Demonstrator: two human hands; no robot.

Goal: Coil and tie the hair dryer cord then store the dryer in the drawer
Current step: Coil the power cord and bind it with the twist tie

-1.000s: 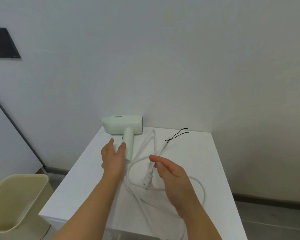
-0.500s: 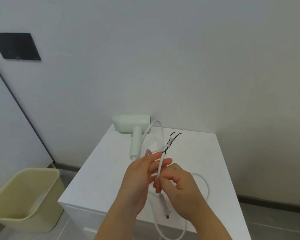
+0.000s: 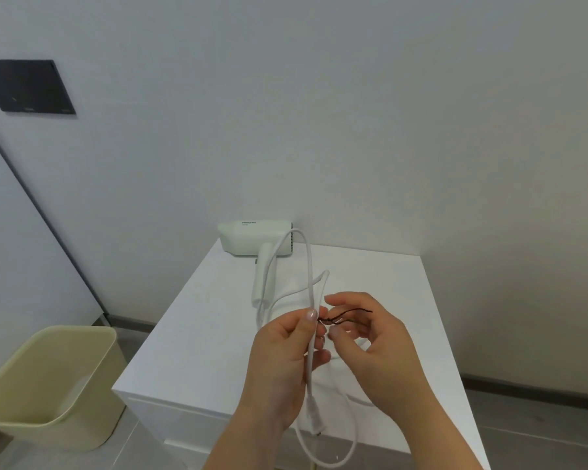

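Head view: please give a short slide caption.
Left hand holds folded white cord; right hand handles black tie.

Home room: white cabinet point(image 3: 218, 334), waste bin point(image 3: 48, 385), hair dryer point(image 3: 248, 240).

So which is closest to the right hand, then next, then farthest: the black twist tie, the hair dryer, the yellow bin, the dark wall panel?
From the right hand:
1. Black twist tie, at its fingertips.
2. Hair dryer, farther back on the white cabinet, by the wall.
3. Yellow bin, on the floor, far left.
4. Dark wall panel, high up on the left.
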